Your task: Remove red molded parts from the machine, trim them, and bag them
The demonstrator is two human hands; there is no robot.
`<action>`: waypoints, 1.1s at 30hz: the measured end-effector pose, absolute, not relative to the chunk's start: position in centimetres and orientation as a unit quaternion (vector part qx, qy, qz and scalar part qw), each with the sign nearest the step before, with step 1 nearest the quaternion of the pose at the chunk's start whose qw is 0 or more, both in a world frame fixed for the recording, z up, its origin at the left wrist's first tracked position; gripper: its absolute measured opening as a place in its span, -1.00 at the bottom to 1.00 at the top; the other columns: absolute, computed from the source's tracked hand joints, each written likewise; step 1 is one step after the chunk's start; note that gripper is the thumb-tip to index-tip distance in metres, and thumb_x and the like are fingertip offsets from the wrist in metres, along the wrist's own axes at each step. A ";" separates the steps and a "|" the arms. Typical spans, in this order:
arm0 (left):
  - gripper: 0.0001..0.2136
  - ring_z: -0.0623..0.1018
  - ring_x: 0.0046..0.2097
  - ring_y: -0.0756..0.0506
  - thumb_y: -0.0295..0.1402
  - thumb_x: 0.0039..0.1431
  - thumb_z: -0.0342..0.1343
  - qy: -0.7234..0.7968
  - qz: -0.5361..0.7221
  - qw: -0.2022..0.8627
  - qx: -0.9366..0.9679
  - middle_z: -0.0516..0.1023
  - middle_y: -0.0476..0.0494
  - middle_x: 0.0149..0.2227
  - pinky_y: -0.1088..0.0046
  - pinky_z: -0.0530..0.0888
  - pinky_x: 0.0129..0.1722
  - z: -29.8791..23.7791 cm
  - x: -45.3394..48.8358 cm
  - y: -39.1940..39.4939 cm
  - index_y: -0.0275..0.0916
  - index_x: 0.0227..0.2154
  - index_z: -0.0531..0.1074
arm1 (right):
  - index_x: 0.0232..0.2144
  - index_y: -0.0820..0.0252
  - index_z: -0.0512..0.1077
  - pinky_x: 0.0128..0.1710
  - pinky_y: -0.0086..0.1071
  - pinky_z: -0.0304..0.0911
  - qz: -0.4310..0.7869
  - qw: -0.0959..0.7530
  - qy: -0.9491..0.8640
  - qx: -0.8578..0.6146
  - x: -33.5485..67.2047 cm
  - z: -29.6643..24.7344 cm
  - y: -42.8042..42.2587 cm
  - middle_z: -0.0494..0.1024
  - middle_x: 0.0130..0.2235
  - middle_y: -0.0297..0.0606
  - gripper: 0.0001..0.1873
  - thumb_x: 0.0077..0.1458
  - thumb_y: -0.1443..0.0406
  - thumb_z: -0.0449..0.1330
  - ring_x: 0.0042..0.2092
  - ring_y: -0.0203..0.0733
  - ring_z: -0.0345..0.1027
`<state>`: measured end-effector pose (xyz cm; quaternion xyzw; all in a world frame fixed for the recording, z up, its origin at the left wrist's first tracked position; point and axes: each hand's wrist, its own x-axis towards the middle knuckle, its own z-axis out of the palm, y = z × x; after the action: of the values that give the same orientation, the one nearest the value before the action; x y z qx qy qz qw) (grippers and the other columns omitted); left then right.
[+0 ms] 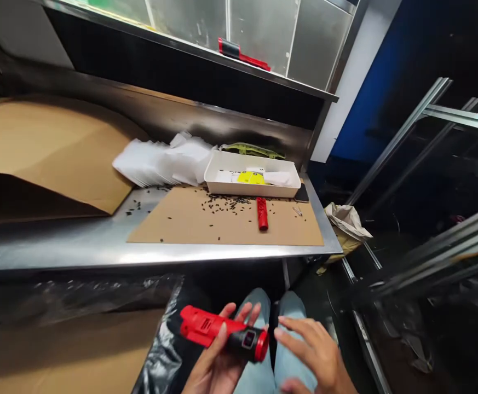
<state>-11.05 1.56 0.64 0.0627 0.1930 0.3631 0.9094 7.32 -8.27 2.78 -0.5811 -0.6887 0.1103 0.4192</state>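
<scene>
A stainless steel workbench [99, 246] ran across a dim workspace. Nearest, over the lap, the left hand [218, 364] curled around a red and black plastic tool body [222, 332], cradling it level; the right hand [316, 353] hovered open just beside its red end, holding nothing. Farther off, near the bench edge, a small red cylinder [261, 213] lay on a brown cardboard sheet [206, 224] among scattered black screws [226, 203], before a white plastic tray [252, 190]. Open room remained left.

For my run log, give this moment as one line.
left hand: holds red-and-black plastic tool | right hand: open, beside it | steel bench: small red cylinder
</scene>
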 end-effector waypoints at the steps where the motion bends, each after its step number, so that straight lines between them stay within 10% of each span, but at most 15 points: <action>1: -0.73 0.36 0.25 -0.12 -0.39 0.23 0.17 0.185 0.381 0.904 0.060 0.51 -0.07 0.14 0.19 0.09 0.30 0.2 -11.1 1.0 0.07 -0.06 0.57 | 0.10 -0.25 0.44 -0.09 -0.12 0.47 0.129 0.438 -0.654 -0.603 7.0 3.1 -9.1 0.57 0.05 -0.18 -0.57 0.17 0.10 0.24 -0.01 0.06 0.51; 9: -0.78 0.16 0.36 -0.24 -0.24 0.07 0.35 0.217 0.452 0.844 0.191 0.63 0.01 -0.02 -0.08 -0.17 0.34 3.4 -9.5 -4.3 0.07 -0.20 0.54 | -0.36 0.05 0.61 0.21 -0.03 0.15 0.343 0.572 -0.397 -0.630 2.4 5.3 -11.1 0.46 0.00 -0.13 -0.70 0.03 0.01 0.25 0.11 0.10 0.35; 28: -0.67 0.13 0.36 -0.38 -0.14 -0.15 0.46 0.304 0.393 0.825 0.270 0.61 0.03 -0.23 -0.14 -0.19 0.34 5.9 -4.3 -2.8 -0.01 -0.34 0.47 | -0.45 0.20 0.62 0.00 -0.26 0.31 0.400 0.664 -0.239 -0.585 5.8 5.4 -9.0 0.41 0.00 -0.10 -0.55 -0.16 -0.07 0.37 -0.01 0.02 0.36; 33: -0.69 0.28 0.29 -0.36 -0.14 -0.14 0.46 0.318 0.412 0.798 0.304 0.59 0.02 -0.24 -0.06 0.16 0.29 5.8 -4.3 -1.3 -0.04 -0.41 0.45 | -0.41 0.17 0.65 0.03 -0.24 0.29 0.405 0.651 -0.248 -0.593 6.1 5.4 -7.3 0.43 -0.03 -0.10 -0.51 -0.17 -0.12 0.37 -0.01 0.01 0.34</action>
<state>-4.34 -1.28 5.82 0.3043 0.3183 0.4117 0.7978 6.13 -7.29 5.36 -0.5925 -0.2476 0.4053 0.6507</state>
